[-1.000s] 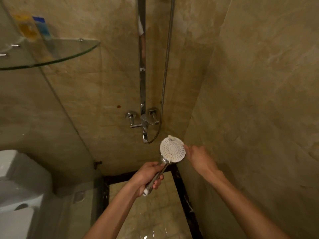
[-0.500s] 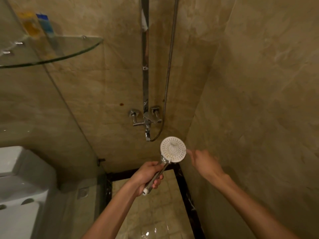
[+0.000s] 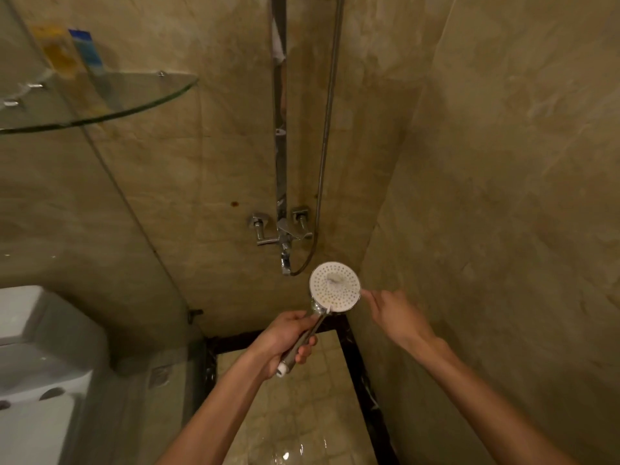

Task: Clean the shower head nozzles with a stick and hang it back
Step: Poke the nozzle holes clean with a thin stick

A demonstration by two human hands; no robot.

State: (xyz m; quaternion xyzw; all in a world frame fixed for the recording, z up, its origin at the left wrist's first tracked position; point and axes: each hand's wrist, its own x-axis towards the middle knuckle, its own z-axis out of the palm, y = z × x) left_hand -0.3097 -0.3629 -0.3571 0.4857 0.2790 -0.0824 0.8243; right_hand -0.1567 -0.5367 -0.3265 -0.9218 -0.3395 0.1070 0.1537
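Two hands up — our left hand (image 3: pixel 281 337) grips the handle of the shower head (image 3: pixel 334 286), long axis from 7 to 1 o'clock, face towards us | our right hand (image 3: pixel 394 317) at its 3 o'clock edge, nearer the nozzles — stick too small to see; pinch or not, we cannot tell

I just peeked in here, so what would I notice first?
The round white shower head dotted with nozzles, mid-frame, held up by its silver handle in the left hand. The right hand reaches to its right rim. Behind them, a chrome wall tap; upper left, a curved glass corner shelf.
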